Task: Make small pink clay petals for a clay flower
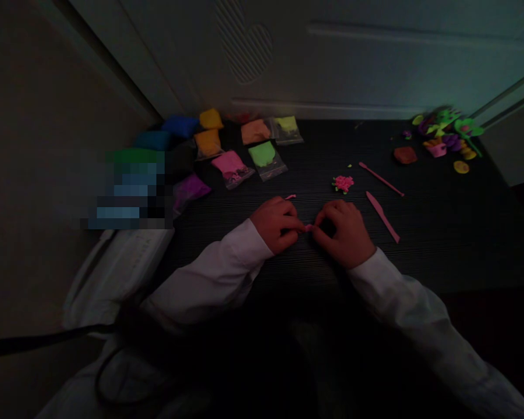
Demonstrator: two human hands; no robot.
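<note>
Between the fingertips of both hands is a small piece of pink modelling clay (309, 228), low over the dark table. My left hand (277, 226) pinches its left end; my right hand (344, 234) pinches the right end with thumb and forefinger. Just behind my left hand lies a thin pink clay strip (291, 196). A pink clay flower with green bits (343, 184) rests beyond my right hand. Two pink modelling tools lie to the right: a thin stick (381, 178) and a knife-shaped one (382, 216).
Bags of coloured clay, such as a pink bag (231, 167) and a green bag (264, 156), spread across the back left. Finished clay flowers (452, 134) and a reddish-brown lump (405, 155) sit at the back right. A white case (133, 262) stands at the left edge.
</note>
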